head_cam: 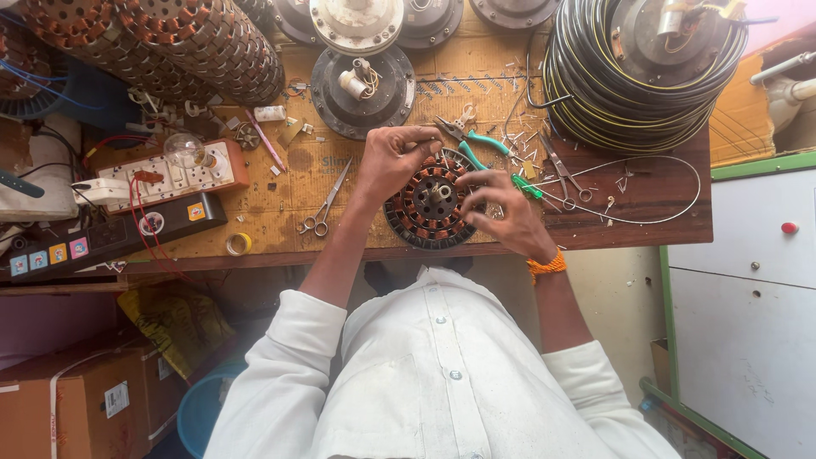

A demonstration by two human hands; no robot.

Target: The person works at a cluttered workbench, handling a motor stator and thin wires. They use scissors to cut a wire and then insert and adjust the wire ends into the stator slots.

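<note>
Nearest the camera, the person's white buttoned shirt (442, 382) fills the lower frame, sleeves rolled above the elbows. Both forearms reach forward to a round motor stator (431, 210) with copper-coloured windings, which lies flat at the near edge of the wooden desk (663, 200), likely so both hands can work its rim from above. The left hand (393, 161) rests on the stator's upper left rim, fingers bent and drawn together as if pinching a fine wire; what it grips is too small to tell. The right hand (501, 212), an orange thread at the wrist, covers the right rim with fingertips curled down onto the windings, seemingly steadying it.

Just beside the stator lie scissors (325, 208) to the left and green-handled pliers (480, 149) behind, within easy reach. Farther left sits a switchboard (174, 174) with a clear bulb, and a black power strip (102, 242) bearing small square coloured stickers. Below the desk at left stands a brown cardboard box (68, 408) with a white rectangular label. At the far edge are dark round motor covers (361, 89) and a large coil of black cable (633, 72).
</note>
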